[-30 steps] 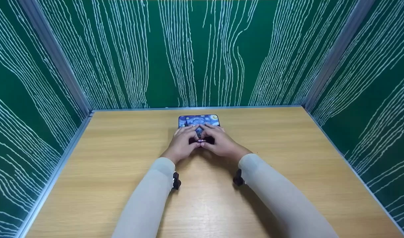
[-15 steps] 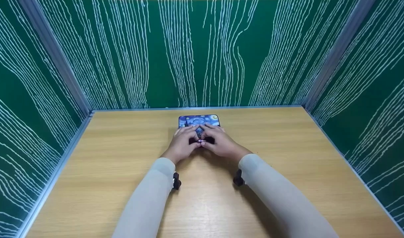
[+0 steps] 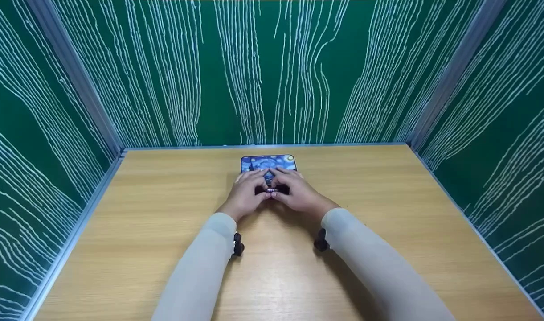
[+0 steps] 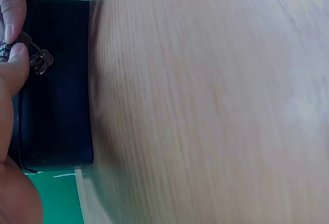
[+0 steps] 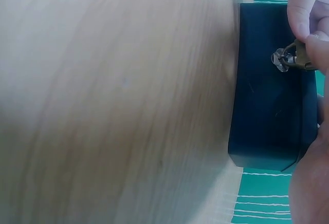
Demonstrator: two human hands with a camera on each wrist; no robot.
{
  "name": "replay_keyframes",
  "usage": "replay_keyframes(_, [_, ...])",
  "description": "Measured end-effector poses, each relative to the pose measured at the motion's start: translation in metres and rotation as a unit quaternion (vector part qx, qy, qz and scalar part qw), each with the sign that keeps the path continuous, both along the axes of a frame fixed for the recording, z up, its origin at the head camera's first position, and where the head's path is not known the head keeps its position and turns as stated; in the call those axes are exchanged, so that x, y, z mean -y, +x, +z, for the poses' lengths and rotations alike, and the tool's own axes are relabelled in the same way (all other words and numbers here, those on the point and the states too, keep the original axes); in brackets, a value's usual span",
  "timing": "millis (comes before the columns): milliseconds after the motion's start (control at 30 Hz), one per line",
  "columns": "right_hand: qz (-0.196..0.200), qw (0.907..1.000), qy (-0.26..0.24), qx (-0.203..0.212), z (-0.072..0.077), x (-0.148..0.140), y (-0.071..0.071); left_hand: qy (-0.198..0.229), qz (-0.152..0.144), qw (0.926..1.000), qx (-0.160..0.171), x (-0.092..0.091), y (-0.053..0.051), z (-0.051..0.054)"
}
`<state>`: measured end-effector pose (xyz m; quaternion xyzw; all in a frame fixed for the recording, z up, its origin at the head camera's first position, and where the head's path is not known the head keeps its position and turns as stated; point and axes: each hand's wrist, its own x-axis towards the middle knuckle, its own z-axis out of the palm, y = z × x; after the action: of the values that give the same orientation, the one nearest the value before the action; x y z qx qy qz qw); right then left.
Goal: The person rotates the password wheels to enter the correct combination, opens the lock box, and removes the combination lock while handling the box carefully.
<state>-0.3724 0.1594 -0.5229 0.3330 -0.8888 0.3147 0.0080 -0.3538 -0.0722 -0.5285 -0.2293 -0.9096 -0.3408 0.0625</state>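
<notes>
A box with a blue swirling painted lid stands at the back middle of the table, both hands at its near side. Its dark front fills the left of the left wrist view. A small brass-coloured combination padlock hangs by its shackle from a metal clasp on that front. My left hand pinches the padlock from the left, thumb near the ridged dials. From the right, my right hand pinches it too. The other fingers of both hands rest over the lid. The digits are unreadable.
The light wooden table spreads around the box. Green walls with white wavy lines rise at the back and sides, with grey metal posts in the corners. Dark wrist cameras sit at both cuffs.
Both hands keep their place at the padlock, and the box stays put. Any finger movement at the dials is too small to make out.
</notes>
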Motion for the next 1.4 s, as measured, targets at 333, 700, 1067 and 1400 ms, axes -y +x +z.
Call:
replay_keyframes(333, [-0.002,0.9999,-0.009,0.007,0.0006,-0.0001,0.0009,0.007,-0.001,0.9999,-0.008,-0.0003,-0.0018,-0.0022])
replay_keyframes(700, [0.0,0.9999,-0.011,-0.004,-0.0014,-0.0014,0.0004,0.007,0.001,1.0,-0.007,-0.0011,-0.001,-0.0014])
replay_keyframes(1067, [0.001,0.9999,-0.017,-0.001,-0.0002,-0.0001,0.0005,0.004,0.002,0.9999,-0.01,-0.0011,-0.0024,-0.0019])
replay_keyframes(1400, [-0.004,0.9999,-0.015,0.003,0.0,0.0001,0.001,0.0,0.007,1.0,0.001,-0.0006,-0.0039,-0.0031])
